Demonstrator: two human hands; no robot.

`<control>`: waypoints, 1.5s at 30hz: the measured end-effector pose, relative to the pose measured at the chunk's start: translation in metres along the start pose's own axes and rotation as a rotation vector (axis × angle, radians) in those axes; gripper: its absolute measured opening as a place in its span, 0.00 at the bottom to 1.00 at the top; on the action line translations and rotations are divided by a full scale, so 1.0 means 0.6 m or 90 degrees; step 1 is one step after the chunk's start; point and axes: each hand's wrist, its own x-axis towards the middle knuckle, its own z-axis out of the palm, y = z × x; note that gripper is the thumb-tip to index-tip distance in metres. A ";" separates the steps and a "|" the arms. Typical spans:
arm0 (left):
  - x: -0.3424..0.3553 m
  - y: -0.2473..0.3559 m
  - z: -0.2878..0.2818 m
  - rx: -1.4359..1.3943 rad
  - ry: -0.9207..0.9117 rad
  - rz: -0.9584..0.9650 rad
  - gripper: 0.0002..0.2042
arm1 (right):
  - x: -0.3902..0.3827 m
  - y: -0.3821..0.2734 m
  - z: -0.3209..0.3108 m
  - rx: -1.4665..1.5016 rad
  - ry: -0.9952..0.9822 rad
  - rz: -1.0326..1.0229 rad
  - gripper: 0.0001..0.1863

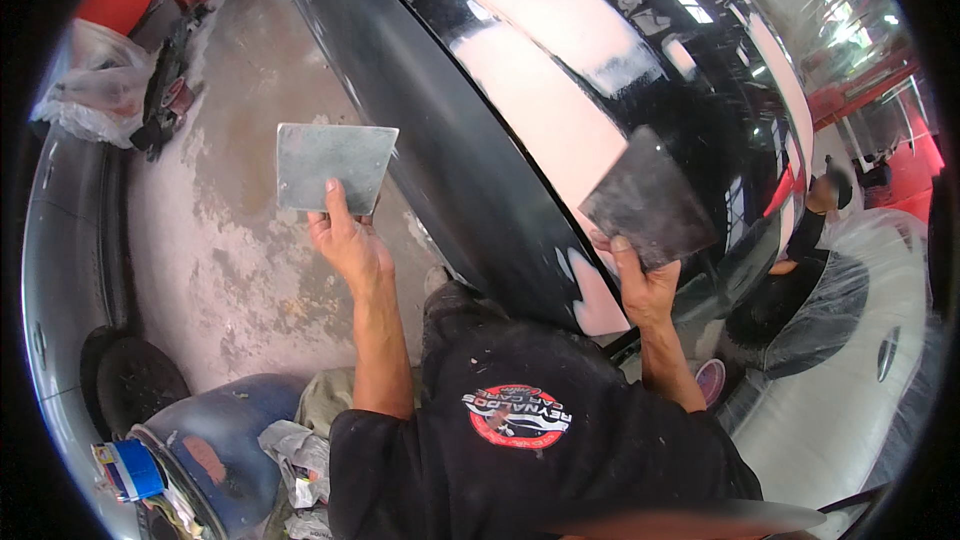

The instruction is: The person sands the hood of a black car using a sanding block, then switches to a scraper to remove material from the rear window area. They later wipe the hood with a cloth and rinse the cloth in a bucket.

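Pinching a pale grey, flat four-sided plate [335,155] near its near edge, the left hand [357,248] has thumb above and fingers behind, most of the plate extending far of the grip. The right hand [648,290] grips a dark, flat four-sided sheet [655,202] by its near-left edge, before a glossy black, pink-patched car hood [540,105].
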 end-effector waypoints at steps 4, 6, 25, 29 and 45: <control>-0.014 -0.012 0.000 -0.003 -0.049 0.007 0.10 | 0.021 -0.010 0.007 -0.384 -0.109 -0.234 0.16; -0.017 -0.015 -0.001 0.033 -0.044 -0.004 0.10 | 0.030 -0.010 0.009 -0.545 -0.142 -0.355 0.23; 0.003 -0.040 0.019 0.067 -0.081 -0.042 0.13 | 0.091 0.003 0.062 -0.535 -0.158 -0.417 0.25; 0.001 -0.042 0.023 0.074 -0.069 -0.040 0.11 | 0.105 0.002 0.074 -0.533 -0.168 -0.398 0.23; 0.012 0.004 0.023 0.082 -0.015 0.065 0.15 | 0.147 -0.003 0.120 -0.291 0.051 -0.236 0.06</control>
